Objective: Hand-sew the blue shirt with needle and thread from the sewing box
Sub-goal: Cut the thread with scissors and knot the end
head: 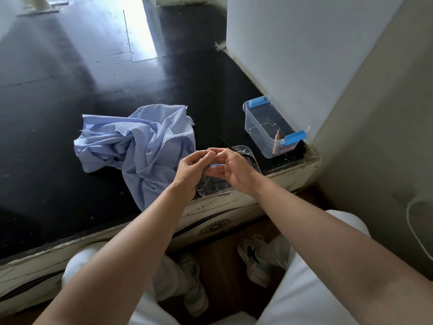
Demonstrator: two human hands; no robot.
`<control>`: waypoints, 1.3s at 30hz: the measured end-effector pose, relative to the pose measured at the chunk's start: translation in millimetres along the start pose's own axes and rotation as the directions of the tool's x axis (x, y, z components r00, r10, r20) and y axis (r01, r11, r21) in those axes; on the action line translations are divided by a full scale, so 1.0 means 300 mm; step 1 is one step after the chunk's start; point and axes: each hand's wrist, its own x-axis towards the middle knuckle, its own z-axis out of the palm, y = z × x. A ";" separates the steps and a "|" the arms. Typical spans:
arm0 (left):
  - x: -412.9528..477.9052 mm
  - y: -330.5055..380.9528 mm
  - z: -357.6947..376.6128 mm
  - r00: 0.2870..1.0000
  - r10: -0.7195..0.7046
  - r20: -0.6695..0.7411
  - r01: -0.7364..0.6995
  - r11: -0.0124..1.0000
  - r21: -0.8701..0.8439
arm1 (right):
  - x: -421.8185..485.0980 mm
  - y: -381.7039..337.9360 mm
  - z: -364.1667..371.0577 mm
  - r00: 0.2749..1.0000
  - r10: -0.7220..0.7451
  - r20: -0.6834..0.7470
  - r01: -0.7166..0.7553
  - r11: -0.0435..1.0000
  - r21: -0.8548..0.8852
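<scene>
The crumpled light blue shirt (pixel 140 146) lies on the black table top, left of my hands. The clear sewing box (pixel 269 127) with blue clips stands open at the right by the wall, a pencil leaning inside. Its clear lid (pixel 246 152) lies flat near the table's front edge under my hands, with scissors partly showing on it. My left hand (pixel 191 168) and my right hand (pixel 234 171) meet above the lid, fingertips pinched together at something very small; needle or thread is too fine to make out. A small blue item (pixel 218 164) shows between the hands.
The black table (pixel 70 90) stretches far to the left and back. A white wall corner (pixel 304 55) rises right behind the box. The table's worn white front edge (pixel 222 207) is just below my wrists. My knees and shoes are under it.
</scene>
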 end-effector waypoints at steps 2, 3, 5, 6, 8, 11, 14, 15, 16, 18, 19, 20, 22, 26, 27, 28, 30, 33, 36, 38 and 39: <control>-0.033 0.013 -0.006 1.000 -0.021 -0.010 0.020 0.997 -0.073 | -0.026 -0.004 0.025 0.999 0.009 0.033 -0.009 1.000 -0.005; -0.050 0.018 -0.009 0.999 -0.035 -0.016 0.033 0.995 -0.093 | -0.040 -0.006 0.033 1.000 -0.003 0.023 0.003 0.999 -0.033; -0.083 0.025 -0.015 0.999 -0.042 -0.018 0.039 0.993 -0.111 | -0.073 -0.007 0.045 0.999 -0.026 -0.029 0.023 0.995 -0.097; -0.095 0.026 -0.015 0.999 -0.037 -0.018 0.034 0.993 -0.110 | -0.088 -0.006 0.048 0.997 -0.040 -0.058 0.033 0.992 -0.119; -0.126 0.033 -0.013 1.000 -0.019 -0.021 0.016 0.994 -0.106 | -0.119 -0.005 0.058 0.992 -0.076 -0.100 0.062 0.989 -0.138; -0.161 0.032 -0.019 0.997 0.025 -0.071 -0.029 0.998 -0.055 | -0.155 -0.006 0.072 0.983 -0.118 -0.138 0.094 0.982 -0.165; -0.175 0.026 -0.050 0.969 0.180 -0.171 -0.144 0.968 0.208 | -0.179 -0.005 0.071 0.979 -0.124 -0.164 0.083 0.967 -0.239; -0.176 0.024 -0.062 0.951 0.246 -0.189 -0.179 0.934 0.310 | -0.186 -0.005 0.066 0.978 -0.126 -0.168 0.076 0.959 -0.272; -0.178 0.024 -0.073 0.933 0.300 -0.200 -0.204 0.897 0.393 | -0.194 -0.005 0.061 0.977 -0.130 -0.168 0.075 0.951 -0.301; -0.184 0.030 -0.089 0.904 0.387 -0.180 -0.251 0.823 0.510 | -0.208 -0.007 0.056 0.975 -0.145 -0.165 0.081 0.935 -0.344; -0.188 0.034 -0.092 0.889 0.434 -0.147 -0.281 0.770 0.573 | -0.214 -0.007 0.056 0.974 -0.154 -0.169 0.084 0.929 -0.361; -0.195 0.034 -0.093 0.870 0.481 -0.106 -0.314 0.707 0.634 | -0.222 -0.006 0.056 0.971 -0.165 -0.176 0.087 0.920 -0.382; -0.209 0.030 -0.087 0.839 0.543 -0.026 -0.371 0.606 0.703 | -0.232 -0.003 0.055 0.964 -0.190 -0.187 0.093 0.896 -0.434; -0.236 0.025 -0.071 0.807 0.582 0.095 -0.426 0.463 0.777 | -0.245 0.007 0.048 0.966 -0.203 -0.160 0.107 0.878 -0.467; -0.237 0.027 -0.066 0.801 0.589 0.111 -0.422 0.422 0.802 | -0.248 0.006 0.047 0.967 -0.203 -0.153 0.111 0.878 -0.465; -0.238 0.030 -0.061 0.797 0.593 0.116 -0.406 0.384 0.829 | -0.250 0.003 0.046 0.968 -0.203 -0.149 0.112 0.877 -0.467; -0.241 0.035 -0.051 0.793 0.600 0.106 -0.371 0.337 0.866 | -0.257 -0.003 0.045 0.969 -0.204 -0.141 0.115 0.873 -0.473; -0.242 0.042 -0.045 0.803 0.589 0.096 -0.341 0.322 0.883 | -0.263 -0.008 0.038 0.971 -0.203 -0.126 0.117 0.864 -0.490; -0.245 0.044 -0.049 0.841 0.536 0.070 -0.311 0.374 0.874 | -0.267 -0.007 0.028 0.973 -0.200 -0.115 0.117 0.858 -0.501; -0.255 0.050 -0.045 0.883 0.466 0.062 -0.303 0.463 0.833 | -0.267 -0.003 0.017 0.974 -0.203 -0.102 0.123 0.850 -0.513; -0.265 0.058 -0.041 0.915 0.399 0.061 -0.291 0.548 0.784 | -0.267 -0.002 0.012 0.976 -0.202 -0.084 0.129 0.843 -0.522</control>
